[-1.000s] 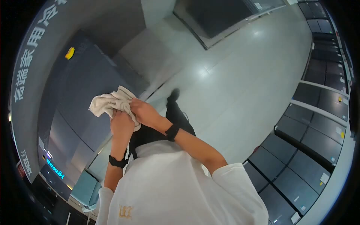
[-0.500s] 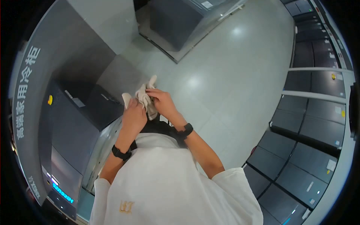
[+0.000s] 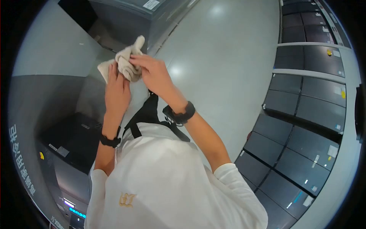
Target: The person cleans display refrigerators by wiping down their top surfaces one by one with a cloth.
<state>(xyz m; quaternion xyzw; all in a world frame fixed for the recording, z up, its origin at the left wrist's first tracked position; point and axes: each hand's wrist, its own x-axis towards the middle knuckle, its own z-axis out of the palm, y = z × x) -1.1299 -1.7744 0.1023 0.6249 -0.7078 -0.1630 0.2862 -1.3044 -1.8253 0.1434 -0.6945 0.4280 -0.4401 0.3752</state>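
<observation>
A crumpled off-white cloth (image 3: 131, 71) is bunched between my two hands, held out in front of my body above the floor. My left hand (image 3: 117, 91) grips its near left side, with a flat corner sticking out past the fingers. From the right, my right hand (image 3: 157, 78) has its fingers closed on the upper folds. One twisted end of the cloth points up and away. My right palm and the undersides of the folds are hidden.
A dark freezer cabinet (image 3: 68, 143) stands close on my left, beside a grey wall panel (image 3: 49, 53). Another large dark appliance (image 3: 126, 19) is ahead. Dark fridges (image 3: 316, 103) line the right, across the pale glossy floor (image 3: 217, 72).
Both hands have moved forward, farther from my torso, with the cloth still in them. The view has shifted, so the left freezer appears lower and the appliance ahead farther left.
</observation>
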